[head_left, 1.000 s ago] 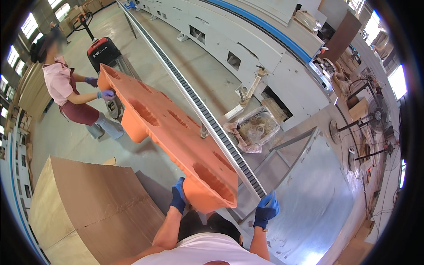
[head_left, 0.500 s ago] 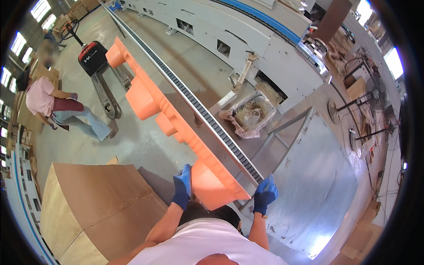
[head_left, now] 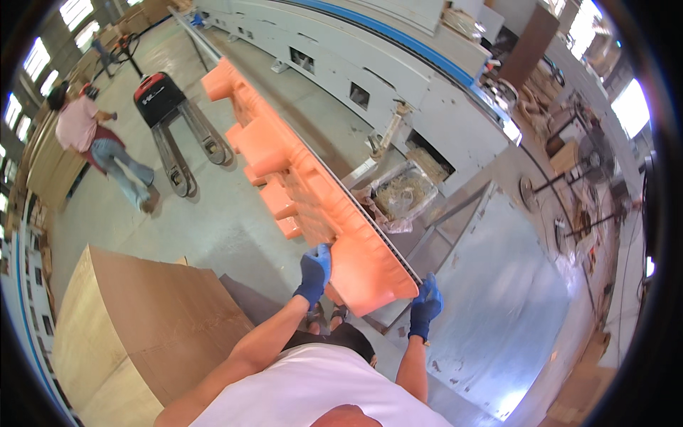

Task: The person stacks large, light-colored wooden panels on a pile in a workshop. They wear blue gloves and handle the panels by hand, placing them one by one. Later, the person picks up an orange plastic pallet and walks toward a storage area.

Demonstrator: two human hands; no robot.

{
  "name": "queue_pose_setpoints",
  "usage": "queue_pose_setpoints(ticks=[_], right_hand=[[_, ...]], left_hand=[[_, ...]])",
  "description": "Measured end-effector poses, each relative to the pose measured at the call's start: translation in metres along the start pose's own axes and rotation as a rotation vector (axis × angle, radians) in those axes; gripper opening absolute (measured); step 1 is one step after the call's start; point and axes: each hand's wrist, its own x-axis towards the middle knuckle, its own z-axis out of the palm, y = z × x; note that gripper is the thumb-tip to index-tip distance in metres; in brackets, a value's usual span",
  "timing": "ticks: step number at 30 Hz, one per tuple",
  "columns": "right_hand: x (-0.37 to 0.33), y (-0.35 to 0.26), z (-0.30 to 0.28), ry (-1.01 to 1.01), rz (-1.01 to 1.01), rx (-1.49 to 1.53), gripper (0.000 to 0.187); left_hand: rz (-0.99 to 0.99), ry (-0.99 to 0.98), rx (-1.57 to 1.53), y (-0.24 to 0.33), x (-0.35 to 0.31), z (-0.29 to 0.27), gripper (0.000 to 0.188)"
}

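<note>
An orange plastic pallet (head_left: 364,274) with blocky feet is tilted up on its long side, stretching from in front of me to the far left. Its feet face left. My left hand (head_left: 315,272), in a blue glove, is closed on the pallet's underside beside the nearest foot. At the near right corner my gloved right hand (head_left: 426,304) curls around the top edge; its fingertips are partly hidden. The narrow roller track (head_left: 196,34) lies along the pallet's right side, mostly covered by it.
A grey sheet-topped table (head_left: 498,306) stands at my right, brown cardboard (head_left: 167,313) at my left. Beyond the pallet runs a long grey machine (head_left: 341,64), with a plastic-lined bin (head_left: 405,192) beside it. A pallet jack (head_left: 160,103) and a walking person (head_left: 96,135) are far left.
The pallet has tipped, showing more of its underside and covering much of the roller track. My left hand has moved up and right with it. The person has walked farther away.
</note>
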Motion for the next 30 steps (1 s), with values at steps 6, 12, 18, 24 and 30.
queue_pose_setpoints(ticks=[6,12,18,24,30], right_hand=[[-0.006,0.011,0.0,-0.112,0.074,0.258,0.027],[-0.003,0.028,0.005,-0.087,-0.015,0.207,0.03],[0.024,0.02,-0.01,-0.311,0.347,0.589,0.037],[0.042,-0.073,-0.043,-0.467,-0.149,0.592,0.038],[0.043,-0.065,-0.021,-0.514,0.03,0.716,0.022]], left_hand=[[0.035,0.033,0.147,0.012,0.001,0.022,0.035],[-0.058,0.001,0.129,0.019,0.001,0.023,0.038],[-0.039,0.09,0.08,0.03,-0.003,0.019,0.036],[-0.013,0.209,0.149,0.016,-0.002,0.019,0.033],[-0.047,0.303,0.171,0.029,-0.01,0.019,0.033]])
